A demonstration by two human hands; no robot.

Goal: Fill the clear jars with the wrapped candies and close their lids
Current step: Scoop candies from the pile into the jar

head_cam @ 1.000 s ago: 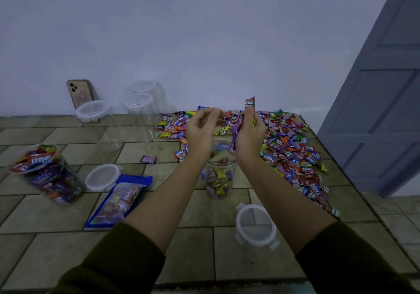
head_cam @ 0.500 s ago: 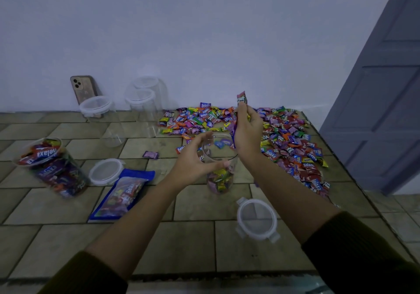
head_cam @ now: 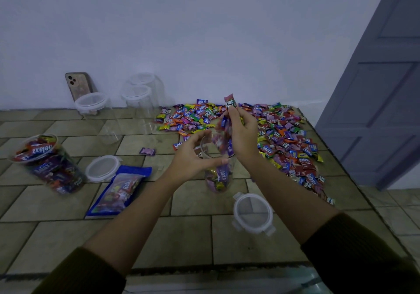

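Tiled tabletop (head_cam: pixel 193 237) noted against a pale wall. A broad pile of wrapped candies (head_cam: pixel 284 139) was spread over its far right part, most of it not yet jarred.

Filled jar (head_cam: pixel 45 162) was seen at the left, packed to the mouth, apparently uncapped. Three empty jars (head_cam: pixel 138 103) were grouped near the wall, well apart from the pile; white rims were seen at their tops, but whether lids were clipped on could not be told.

Centre jar (head_cam: pixel 218 178) was stood upright before the pile, filled only in its lower part. It was steadied near the rim by the left hand (head_cam: pixel 191 159), thumb and fingers curled round it. A bunch of candies was held over the mouth by the right hand (head_cam: pixel 243 134), fingers closed on it, one wrapper (head_cam: pixel 230 101) pinched upright above.

Blue bag (head_cam: pixel 118 189) was laid flat between the filled jar and the centre jar. Near lid (head_cam: pixel 252 214) was lying just before the centre jar; left lid (head_cam: pixel 102 168) lay beside the filled jar. Phone (head_cam: pixel 78 86) was propped on the wall. One stray candy (head_cam: pixel 147 151) was lying alone.

Progress judged early: one jar full, one begun, three untouched, lids outstanding.
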